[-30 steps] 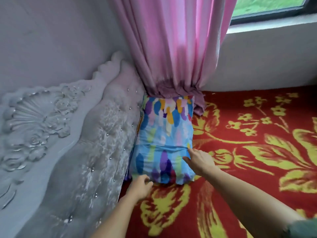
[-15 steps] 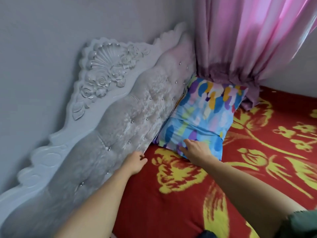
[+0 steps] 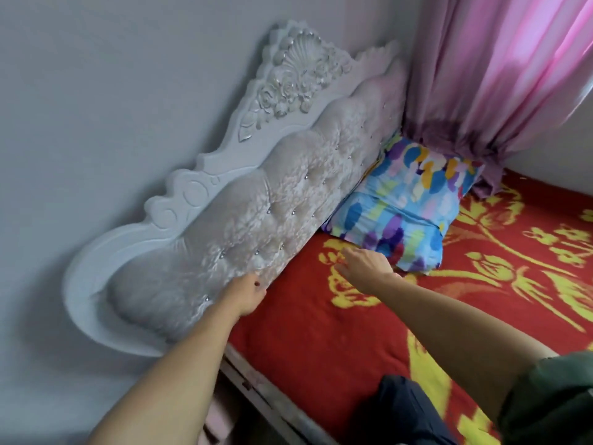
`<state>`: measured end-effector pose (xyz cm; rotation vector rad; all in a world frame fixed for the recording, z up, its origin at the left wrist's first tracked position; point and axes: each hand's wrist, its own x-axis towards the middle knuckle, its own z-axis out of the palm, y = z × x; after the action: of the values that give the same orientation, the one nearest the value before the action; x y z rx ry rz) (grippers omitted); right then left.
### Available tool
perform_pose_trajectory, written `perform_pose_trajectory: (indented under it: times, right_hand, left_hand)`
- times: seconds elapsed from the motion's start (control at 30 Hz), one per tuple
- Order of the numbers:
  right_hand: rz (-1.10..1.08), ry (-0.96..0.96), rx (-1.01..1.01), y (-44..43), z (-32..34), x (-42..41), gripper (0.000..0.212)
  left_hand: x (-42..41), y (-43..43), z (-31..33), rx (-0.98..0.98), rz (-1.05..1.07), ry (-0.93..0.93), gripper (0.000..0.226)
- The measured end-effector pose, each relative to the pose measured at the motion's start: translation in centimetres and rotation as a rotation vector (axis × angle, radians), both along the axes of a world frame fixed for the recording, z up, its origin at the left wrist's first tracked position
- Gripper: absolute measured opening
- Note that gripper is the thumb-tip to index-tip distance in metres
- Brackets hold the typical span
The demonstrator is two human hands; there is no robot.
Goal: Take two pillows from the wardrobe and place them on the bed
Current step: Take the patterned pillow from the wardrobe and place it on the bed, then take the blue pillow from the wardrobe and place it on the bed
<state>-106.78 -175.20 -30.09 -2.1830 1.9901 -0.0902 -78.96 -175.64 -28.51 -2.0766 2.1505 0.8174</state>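
Note:
A pillow (image 3: 407, 200) in a blue cover with coloured brush strokes lies on the bed (image 3: 321, 316), at its far corner against the headboard and under the curtain's hem. My right hand (image 3: 364, 264) hovers just in front of the pillow's near end, fingers spread, holding nothing. My left hand (image 3: 248, 292) rests at the foot of the padded headboard where it meets the red cover, its fingers loosely curled and holding nothing. Only one pillow is in view.
A white carved headboard (image 3: 256, 194) with tufted grey padding leans along the wall on the left. A pink curtain (image 3: 500, 75) hangs at the far right corner. The bed's wooden side rail (image 3: 266, 393) runs below my left arm. My dark trouser knee (image 3: 404, 409) rests on the bed.
My right hand has come off the pillow and pulled back with fingers spread. My left hand slid nearer along the headboard's base. The view has swung left and back.

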Motion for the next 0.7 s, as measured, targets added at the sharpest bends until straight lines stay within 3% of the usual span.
perform_pose_trajectory:
  times: [0.13, 0.3, 0.5, 0.7]
  right_hand:
    - [0.124, 0.014, -0.004, 2.6, 2.6, 4.7, 0.039]
    - [0.227, 0.055, -0.01, 5.7, 2.4, 7.9, 0.036]
    - [0.454, 0.052, 0.057, 12.6, -0.9, 13.1, 0.033]
    - [0.704, -0.003, 0.127, 25.0, -3.4, 17.8, 0.032]
  left_hand:
    - [4.6, 3.6, 2.1, -0.014, 0.077, 0.037, 0.036]
    - [7.0, 9.9, 1.5, -0.064, 0.151, 0.064, 0.02]
    - [10.7, 24.7, -0.9, 0.004, 0.282, 0.01, 0.014]
    - [11.0, 43.1, -3.5, 0.11, 0.516, 0.021, 0.023]
